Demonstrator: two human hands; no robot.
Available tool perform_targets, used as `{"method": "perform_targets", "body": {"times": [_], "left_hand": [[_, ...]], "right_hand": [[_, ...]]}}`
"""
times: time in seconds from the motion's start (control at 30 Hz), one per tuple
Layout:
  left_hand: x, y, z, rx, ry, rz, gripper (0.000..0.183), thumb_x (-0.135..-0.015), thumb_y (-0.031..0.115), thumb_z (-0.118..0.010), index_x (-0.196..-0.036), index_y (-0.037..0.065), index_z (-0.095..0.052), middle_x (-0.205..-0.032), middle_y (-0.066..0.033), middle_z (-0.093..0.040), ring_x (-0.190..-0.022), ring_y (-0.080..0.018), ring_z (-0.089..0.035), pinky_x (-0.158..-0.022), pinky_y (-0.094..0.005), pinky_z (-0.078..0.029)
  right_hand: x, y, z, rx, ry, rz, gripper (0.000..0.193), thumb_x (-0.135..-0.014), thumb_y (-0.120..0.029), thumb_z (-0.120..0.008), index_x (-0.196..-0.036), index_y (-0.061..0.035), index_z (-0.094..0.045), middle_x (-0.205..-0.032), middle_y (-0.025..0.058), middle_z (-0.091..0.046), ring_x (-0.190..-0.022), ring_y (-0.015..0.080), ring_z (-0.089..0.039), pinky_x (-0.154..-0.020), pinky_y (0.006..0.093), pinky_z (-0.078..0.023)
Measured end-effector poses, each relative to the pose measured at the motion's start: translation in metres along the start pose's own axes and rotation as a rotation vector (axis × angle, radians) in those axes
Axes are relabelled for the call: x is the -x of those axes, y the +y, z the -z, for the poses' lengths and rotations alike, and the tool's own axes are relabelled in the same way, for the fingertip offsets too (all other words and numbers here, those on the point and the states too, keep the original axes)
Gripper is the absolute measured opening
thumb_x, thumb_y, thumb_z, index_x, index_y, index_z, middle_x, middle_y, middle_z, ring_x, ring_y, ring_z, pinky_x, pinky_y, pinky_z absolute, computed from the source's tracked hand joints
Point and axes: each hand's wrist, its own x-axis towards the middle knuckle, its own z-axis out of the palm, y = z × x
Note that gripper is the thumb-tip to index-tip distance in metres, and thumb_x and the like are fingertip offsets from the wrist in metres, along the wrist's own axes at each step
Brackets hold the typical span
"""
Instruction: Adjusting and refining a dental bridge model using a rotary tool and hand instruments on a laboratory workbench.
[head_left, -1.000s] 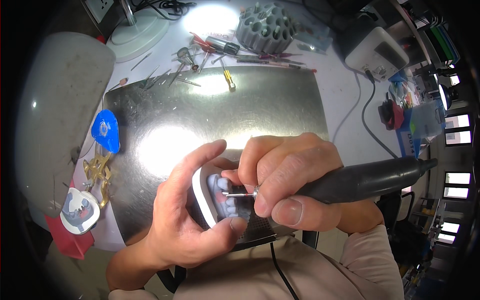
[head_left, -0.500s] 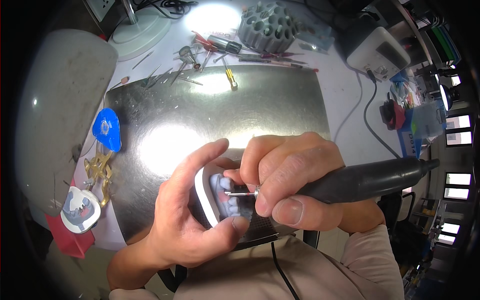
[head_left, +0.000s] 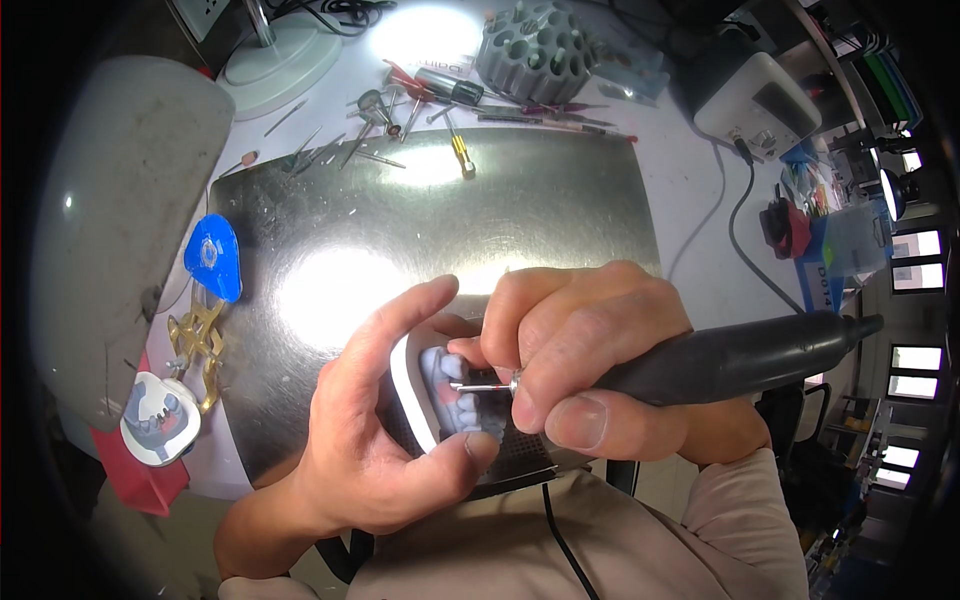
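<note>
My left hand [head_left: 360, 450] is closed around a dental model [head_left: 404, 385], thumb on the near side and fingers on the far side. The model has a white base, grey teeth and a pink gum patch. My right hand [head_left: 600, 350] grips a black rotary handpiece [head_left: 735, 358] like a pen. Its thin metal bur [head_left: 482, 388] points left, and its tip is at the pink patch between the teeth; whether it touches cannot be made out. A fingertip of the right hand rests close to the model's far teeth.
Beneath lies a metal sheet [head_left: 540, 200]. To the left are a second dental model [head_left: 160, 420], a brass-coloured articulator [head_left: 205, 350], a blue piece [head_left: 213, 255] and a pale rounded housing [head_left: 130, 230]. Loose burs, a yellow-handled tool [head_left: 461, 155] and a grey bur holder [head_left: 535, 55] sit behind. A control box [head_left: 760, 105] stands right.
</note>
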Motion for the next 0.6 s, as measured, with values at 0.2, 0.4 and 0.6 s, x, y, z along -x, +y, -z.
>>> {"method": "perform_targets", "body": {"times": [0.2,0.4,0.6], "left_hand": [[0.001,-0.0029,0.0004,0.005,0.003,-0.005,0.082,-0.072,0.008,-0.073,-0.142,-0.008,-0.035,-0.106,-0.0173,-0.065,-0.099,-0.0233,-0.063,-0.092,-0.0359,-0.047],[-0.0001,-0.0003,-0.0013,0.03,0.003,0.006,0.082,-0.072,0.007,-0.073,-0.143,-0.008,-0.034,-0.106,-0.0175,-0.065,-0.1,-0.0235,-0.063,-0.092,-0.0361,-0.047],[0.0002,-0.0013,-0.0002,0.004,-0.008,-0.015,0.083,-0.072,0.007,-0.074,-0.143,-0.008,-0.034,-0.106,-0.0173,-0.065,-0.101,-0.0232,-0.063,-0.092,-0.0361,-0.047]], "right_hand": [[-0.0023,0.0073,-0.002,0.071,0.043,0.108,0.004,-0.073,-0.003,-0.064,-0.076,-0.0028,-0.066,-0.069,0.0071,-0.064,-0.066,0.0247,-0.062,-0.06,0.0337,-0.051],[-0.003,0.0051,-0.0025,0.06,0.045,0.093,0.004,-0.073,-0.003,-0.064,-0.076,-0.0031,-0.066,-0.068,0.0076,-0.064,-0.065,0.0245,-0.062,-0.06,0.0337,-0.051],[-0.0027,0.0052,-0.0022,0.058,0.039,0.09,0.003,-0.073,-0.003,-0.064,-0.075,-0.0028,-0.066,-0.067,0.0076,-0.064,-0.065,0.0241,-0.061,-0.06,0.0333,-0.051]]}}
